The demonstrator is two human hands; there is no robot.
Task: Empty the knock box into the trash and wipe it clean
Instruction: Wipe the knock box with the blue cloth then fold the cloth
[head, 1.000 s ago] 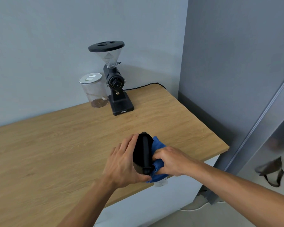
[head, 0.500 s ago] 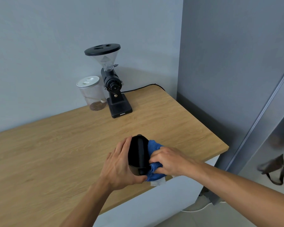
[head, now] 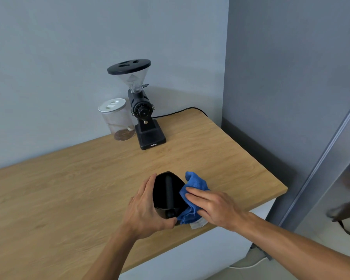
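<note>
The black knock box (head: 167,196) stands near the front right part of the wooden table (head: 69,188), its opening and crossbar facing up. My left hand (head: 144,211) wraps around its left wall and near corner. A blue cloth (head: 192,199) lies bunched against the box's right rim and side. My right hand (head: 212,207) presses flat on the cloth, fingers extended toward the box. A white tag pokes out from under the cloth at the near side.
A black coffee grinder (head: 142,112) with a clear hopper stands at the back by the wall, its cord trailing right. A clear jar (head: 117,120) with a white lid sits to its left. The table's right edge drops off beside a grey wall; a dark bag (head: 348,217) lies on the floor.
The knock box has turned from lying tilted on its side to upright with its opening up. My right hand has shifted from gripping the bunched cloth to pressing it flat at the box's right rim.
</note>
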